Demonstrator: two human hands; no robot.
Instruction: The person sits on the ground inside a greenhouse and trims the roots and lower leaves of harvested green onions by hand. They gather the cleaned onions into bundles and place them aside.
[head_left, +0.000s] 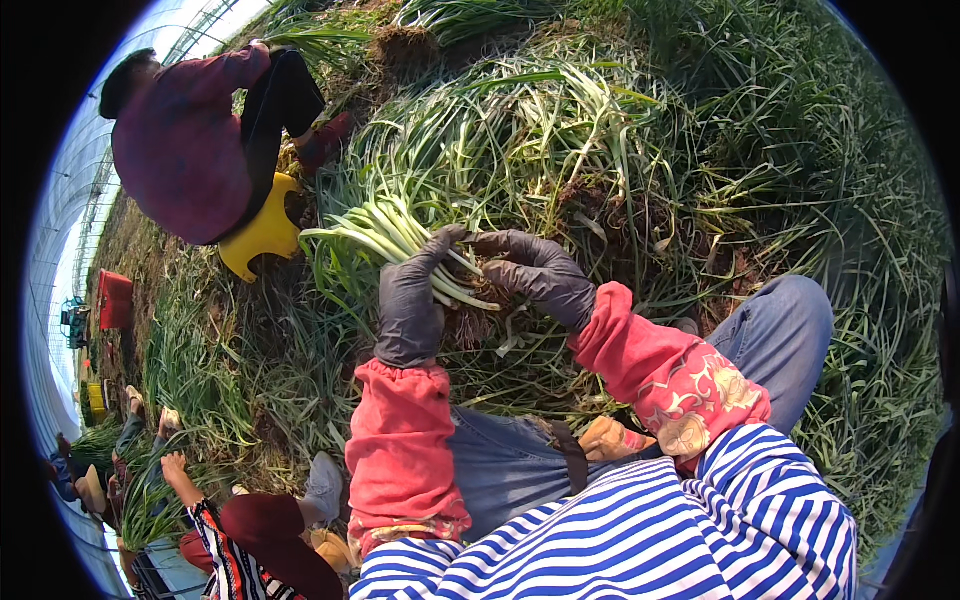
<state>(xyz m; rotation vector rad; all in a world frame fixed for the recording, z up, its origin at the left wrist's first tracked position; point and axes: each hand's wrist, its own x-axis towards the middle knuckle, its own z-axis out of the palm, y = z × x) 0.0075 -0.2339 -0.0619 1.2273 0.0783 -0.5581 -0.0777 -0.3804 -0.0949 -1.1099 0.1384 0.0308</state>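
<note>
My left hand (412, 300), in a dark glove, grips a bunch of green-and-white stalks (382, 229) that look like leeks or garlic shoots. Long leaves point up and to the left, while the pale root ends lie to the right. At that root end is my right hand (536, 270), gloved the same way, its fingers bent against the bunch; whether it pinches a root or stalk is hidden. Brown roots (469, 326) hang just below the two hands. Beyond them spreads a heap of pulled plants (585, 112) with soil on the roots.
A co-worker in dark red sits on a yellow plastic stool (262, 232) at upper left. A red crate (115, 300) stands at far left. Other people work at lower left, one near my left knee. Dense green plants (825, 150) fill the right side.
</note>
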